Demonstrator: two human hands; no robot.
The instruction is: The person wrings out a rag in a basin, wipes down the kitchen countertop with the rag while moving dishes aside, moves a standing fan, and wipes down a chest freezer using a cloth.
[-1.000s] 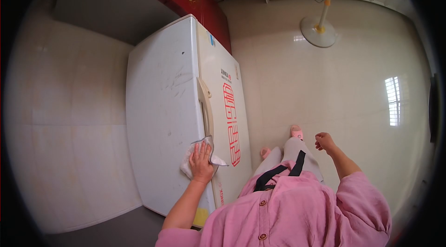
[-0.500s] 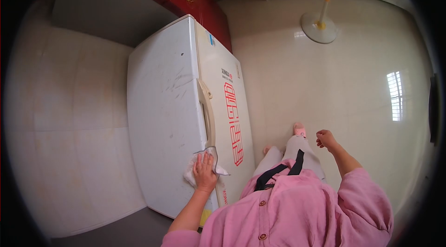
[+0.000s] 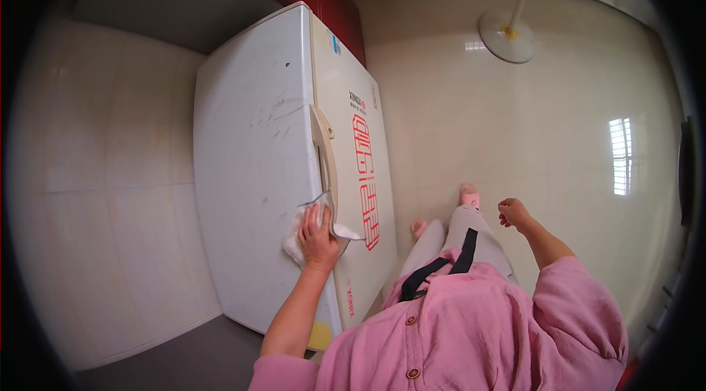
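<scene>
A white cloth with a grey edge (image 3: 293, 248) lies bunched on the white lid of a chest freezer (image 3: 250, 163). My left hand (image 3: 318, 242) presses down on it and grips it, at the lid's front edge by the lower end of the beige handle (image 3: 329, 152). One corner of the cloth hangs over the freezer's front, which carries red lettering (image 3: 365, 185). Well away from the freezer, my right hand (image 3: 513, 213) hangs over the floor with its fingers curled in, and nothing shows in it.
A red cabinet (image 3: 338, 16) stands past the freezer's far end. On the glossy tiled floor (image 3: 456, 126) is a standing fan with a round base (image 3: 507, 38). A pale wall (image 3: 118, 134) runs along the left. My pink shoes (image 3: 469, 196) are beside the freezer.
My left hand has slid the cloth a little farther up along the lid's edge, closer to the handle. The view has shifted slightly. My right hand stays curled.
</scene>
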